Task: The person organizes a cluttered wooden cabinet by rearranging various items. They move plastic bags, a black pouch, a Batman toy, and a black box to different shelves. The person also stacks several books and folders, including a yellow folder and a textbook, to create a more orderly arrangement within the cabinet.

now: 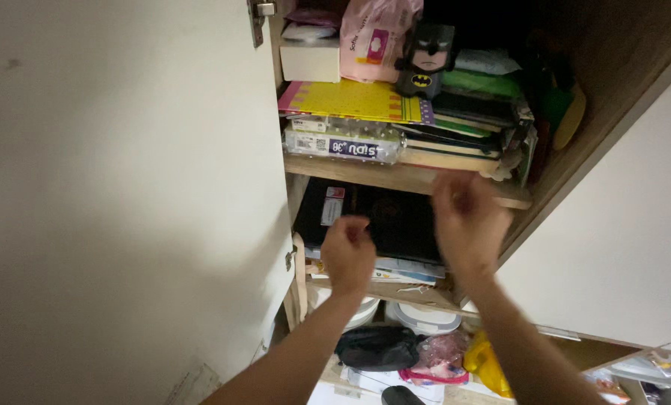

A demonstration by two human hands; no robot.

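Head camera looks straight, close, into an open cupboard point(500, 196).

The black book point(384, 217) lay flat on the middle shelf point(403, 178) of an open cupboard, on a stack of papers point(403, 268). It was large and dark, with a white label at its left corner. Both blurred hands partly covered its front edge; actual contact could not be confirmed.

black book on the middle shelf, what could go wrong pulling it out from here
Both hands, left hand and right hand, are at the black book, which lies on loose papers; these might slide out with it. The right hand is close under the upper shelf, whose stacked books overhang and could be knocked.
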